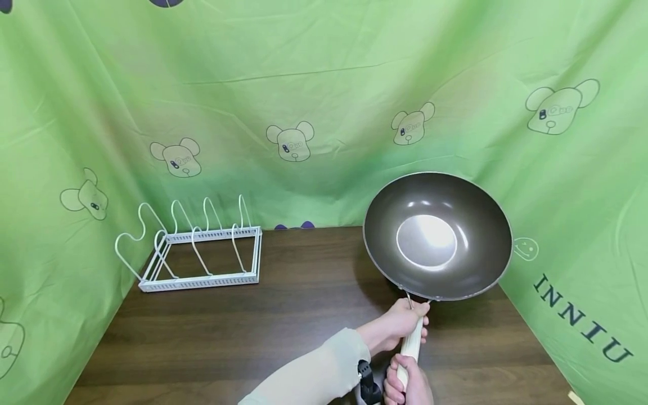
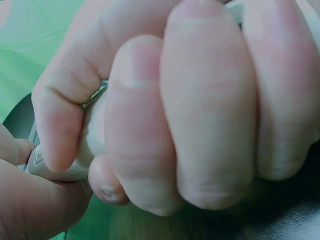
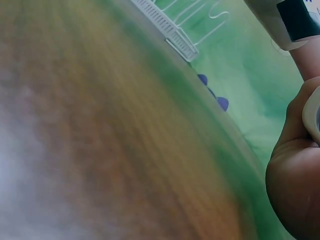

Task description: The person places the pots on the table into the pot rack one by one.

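Observation:
A dark brown wok [image 1: 473, 236] with a pale handle [image 1: 412, 344] is on the right side in the head view, its hollow facing up and toward me. My left hand [image 1: 397, 323] grips the handle close to the pan. Lower down, my right hand [image 1: 414, 385] wraps round the handle's end. Curled fingers [image 2: 207, 110] fill much of the left wrist view, with the handle behind them. In the right wrist view a hand [image 3: 295, 175] at the right edge holds the rounded handle end [image 3: 311, 112].
A white wire rack [image 1: 202, 282] with several upright loops stands at the back left of the brown wooden table [image 1: 243, 332]. Green printed cloth [image 1: 329, 73] hangs behind the table and along both sides. A black band [image 1: 369, 383] is at the left wrist.

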Available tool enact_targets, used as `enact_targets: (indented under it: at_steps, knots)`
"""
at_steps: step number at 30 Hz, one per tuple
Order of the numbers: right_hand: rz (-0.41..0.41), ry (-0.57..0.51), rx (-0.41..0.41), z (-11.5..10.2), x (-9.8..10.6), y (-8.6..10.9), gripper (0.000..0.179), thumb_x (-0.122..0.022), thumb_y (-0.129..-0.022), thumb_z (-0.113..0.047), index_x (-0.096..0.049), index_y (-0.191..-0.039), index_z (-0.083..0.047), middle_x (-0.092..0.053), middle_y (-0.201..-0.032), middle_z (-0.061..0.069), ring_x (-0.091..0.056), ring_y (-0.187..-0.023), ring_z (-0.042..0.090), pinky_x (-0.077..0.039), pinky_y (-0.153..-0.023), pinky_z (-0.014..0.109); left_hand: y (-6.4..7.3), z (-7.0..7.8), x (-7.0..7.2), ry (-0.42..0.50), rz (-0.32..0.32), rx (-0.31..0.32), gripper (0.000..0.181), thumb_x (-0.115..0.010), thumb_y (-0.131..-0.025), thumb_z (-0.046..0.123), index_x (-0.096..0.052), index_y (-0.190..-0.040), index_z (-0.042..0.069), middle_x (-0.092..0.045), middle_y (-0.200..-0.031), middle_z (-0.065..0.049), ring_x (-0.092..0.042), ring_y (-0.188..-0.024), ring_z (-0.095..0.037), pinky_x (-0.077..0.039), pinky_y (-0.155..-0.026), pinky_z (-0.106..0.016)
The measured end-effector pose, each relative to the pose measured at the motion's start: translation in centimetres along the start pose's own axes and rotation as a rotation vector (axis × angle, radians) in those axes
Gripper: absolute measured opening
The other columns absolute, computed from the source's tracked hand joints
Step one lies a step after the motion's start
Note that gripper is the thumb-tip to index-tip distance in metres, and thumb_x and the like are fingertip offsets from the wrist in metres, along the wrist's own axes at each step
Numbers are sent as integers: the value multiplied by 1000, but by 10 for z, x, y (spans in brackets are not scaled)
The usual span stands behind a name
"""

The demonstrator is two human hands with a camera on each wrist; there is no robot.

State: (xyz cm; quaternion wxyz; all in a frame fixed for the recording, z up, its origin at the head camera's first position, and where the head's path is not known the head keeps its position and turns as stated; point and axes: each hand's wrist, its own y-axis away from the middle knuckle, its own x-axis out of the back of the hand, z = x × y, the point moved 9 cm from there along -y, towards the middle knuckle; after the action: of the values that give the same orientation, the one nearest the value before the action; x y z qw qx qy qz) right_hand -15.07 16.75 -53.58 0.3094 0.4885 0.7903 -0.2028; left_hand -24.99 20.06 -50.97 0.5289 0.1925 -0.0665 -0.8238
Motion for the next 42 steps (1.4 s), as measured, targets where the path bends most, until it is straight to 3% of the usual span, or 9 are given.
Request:
enact_targets:
  at_steps: [5,10,19,33,42]
  knots:
    - [144,108,36,-6,8,-3,42,-17,-105,-16,-53,-83,-21,-40,-57,-12,-34,-45,4,-17,-47,32,-2,7,3,-8,7,-18,16,-55,-104,20,-55,-95,6,-51,-71,0,-47,-51,-12,-44,-46,-22]
    - [214,155,33,-9,11,-5,40,-21,-106,-17,-52,-83,-22,-41,-57,-12,-43,-44,1,-26,-47,28,-3,13,6,-5,1,-30,16,-54,-105,20,-55,-94,8,-51,-71,-1,-47,-51,-13,-44,-46,-22]
    - [292,241,68,-16,10,-11,33,-26,-106,-19,-50,-83,-20,-41,-56,-12,-37,-45,4,-29,-45,26,-4,24,11,-1,-1,-46,15,-54,-105,21,-55,-99,7,-51,-72,-1,-47,-52,-13,-44,-47,-22]
    - [301,285,108,-21,8,-21,36,-27,-107,-17,-50,-80,-19,-38,-56,-11,-36,-42,2,-29,-42,26,-5,38,16,14,-40,-94,14,-52,-106,20,-53,-98,7,-50,-72,0,-48,-53,-13,-45,-48,-22]
    - [255,239,126,-23,2,-29,35,-29,-108,-18,-49,-79,-17,-38,-56,-9,-36,-42,2,-26,-41,25,-3,50,25,17,-51,-111,13,-53,-106,21,-51,-98,9,-51,-73,-1,-50,-54,-12,-48,-50,-22]
